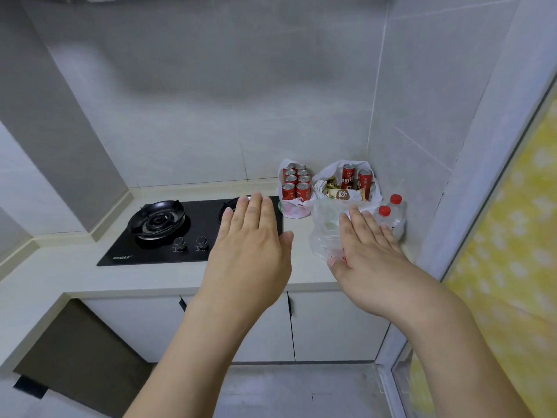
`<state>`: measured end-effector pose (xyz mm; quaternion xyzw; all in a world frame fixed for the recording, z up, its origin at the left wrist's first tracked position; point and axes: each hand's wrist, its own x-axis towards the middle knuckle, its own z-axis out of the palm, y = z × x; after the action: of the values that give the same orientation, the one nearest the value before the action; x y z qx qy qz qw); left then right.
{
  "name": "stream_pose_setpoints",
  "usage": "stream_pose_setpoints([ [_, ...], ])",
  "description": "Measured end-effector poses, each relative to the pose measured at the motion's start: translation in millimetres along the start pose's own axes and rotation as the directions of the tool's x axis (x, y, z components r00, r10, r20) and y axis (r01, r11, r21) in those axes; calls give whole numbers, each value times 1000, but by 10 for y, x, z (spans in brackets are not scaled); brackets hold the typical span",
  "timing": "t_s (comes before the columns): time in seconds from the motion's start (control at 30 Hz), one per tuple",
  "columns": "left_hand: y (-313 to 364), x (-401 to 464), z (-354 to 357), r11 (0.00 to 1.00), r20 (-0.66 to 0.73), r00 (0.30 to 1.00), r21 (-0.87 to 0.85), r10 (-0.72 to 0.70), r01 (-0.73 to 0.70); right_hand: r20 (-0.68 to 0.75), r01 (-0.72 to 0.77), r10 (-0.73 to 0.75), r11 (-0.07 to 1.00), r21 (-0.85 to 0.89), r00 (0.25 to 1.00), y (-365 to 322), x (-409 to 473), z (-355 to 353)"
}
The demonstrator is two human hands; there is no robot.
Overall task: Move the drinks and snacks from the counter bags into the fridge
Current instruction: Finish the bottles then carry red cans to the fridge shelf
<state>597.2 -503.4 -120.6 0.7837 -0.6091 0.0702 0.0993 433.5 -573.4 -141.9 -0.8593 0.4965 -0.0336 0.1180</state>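
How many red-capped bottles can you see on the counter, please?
2: one red-capped bottle stands in the corner by the wall, the other just in front of it, beside the clear bag. More may be hidden behind the bags.

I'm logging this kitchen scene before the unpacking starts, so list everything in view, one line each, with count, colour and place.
small cans: about eight, red, upright in the white bag on the left, against the back wall
tall cans: two, red, standing in the white bag at the corner
snack packets: several, green and beige, front of the corner bag
clear bag: one, see-through, in front of the corner bag
bottles: two, clear with red caps, by the right wall
stove: one, black, two knobs, set in the counter
counter: one, off-white
cupboard doors: white, below the counter
hands: left and right, both flat and held over the counter
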Motion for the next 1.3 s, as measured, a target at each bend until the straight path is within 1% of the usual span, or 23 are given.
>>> stream_pose_setpoints([
  [0.13, 0, 280, 100, 1000, 16, 1000, -10, 14, -14, 19, -13, 13, 1000, 17, 1000, 87, 248, 5],
  [0.3, -89, 752, 234, 998, 17, 999, -28, 50, -50, -8, -42, 43, 999, 20, 999, 141, 690, -23],
  [0.57, -280, 1525, 435, 991, 19, 993, -58, 118, -117, 0, -95, 95, 995, 27, 995, 188, 1384, -69],
  [0.77, -284, 2035, 588, 984, 49, 985, -70, 167, -163, -17, -128, 129, 991, 29, 992, 324, 1830, -66],
  [0.97, 23, 2534, 809, 975, 65, 975, -92, 211, -204, -32, -167, 168, 985, 33, 985, 796, 2222, -113],
  [1.13, 418, 2965, 1021, 972, 75, 972, -103, 221, -213, 18, -197, 196, 979, 46, 980, 1362, 2556, -190],
  [1.3, 704, 3323, 1196, 956, 104, 963, -189, 248, -226, 30, -242, 240, 968, 67, 970, 1880, 2876, -227],
])
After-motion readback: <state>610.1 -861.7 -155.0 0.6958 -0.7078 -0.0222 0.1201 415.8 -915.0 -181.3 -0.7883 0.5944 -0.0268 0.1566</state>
